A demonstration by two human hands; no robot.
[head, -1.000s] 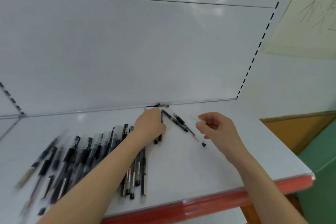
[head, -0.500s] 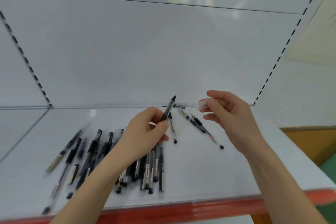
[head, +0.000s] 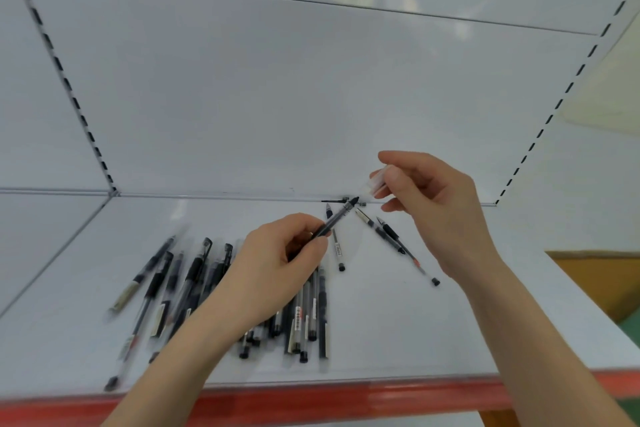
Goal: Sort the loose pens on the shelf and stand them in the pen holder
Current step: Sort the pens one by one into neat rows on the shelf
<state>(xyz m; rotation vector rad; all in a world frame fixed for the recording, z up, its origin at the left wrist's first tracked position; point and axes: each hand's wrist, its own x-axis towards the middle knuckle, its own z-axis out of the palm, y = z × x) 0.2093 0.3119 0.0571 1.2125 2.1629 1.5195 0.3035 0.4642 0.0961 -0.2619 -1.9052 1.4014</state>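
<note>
Where the left hand [head: 277, 263] curls in front of the pile, its thumb and fingers pinch a black pen [head: 337, 218] low on the barrel. The pen slants up and to the right, with its dark tip clear of the shelf and near the back edge. The right hand [head: 440, 215] is held up just beyond that tip. Its thumb and forefinger pinch a small clear cap [head: 379, 178] (see-through plastic, blurred at its outer end), and the other fingers curl loosely beneath. Cap and pen tip are near each other but apart.

Below the held pen, a single pen [head: 337, 248] lies on the white shelf [head: 398, 322], pointing away from the person. Just right of it, two more pens [head: 382, 234] lie side by side on a slant, their near ends toward the right. At the back edge a short dark piece [head: 330, 200] lies along the seam; I cannot tell what it is.

To the left, partly covered by the left wrist, the loose pens [head: 194, 277] lie in a rough fan. Most have black grips and clear barrels, some overlap, and the leftmost are smeared by blur. The shelf has a red front lip [head: 346, 402], a white back panel [head: 311, 97] and slotted uprights [head: 69, 87] at either side.
</note>
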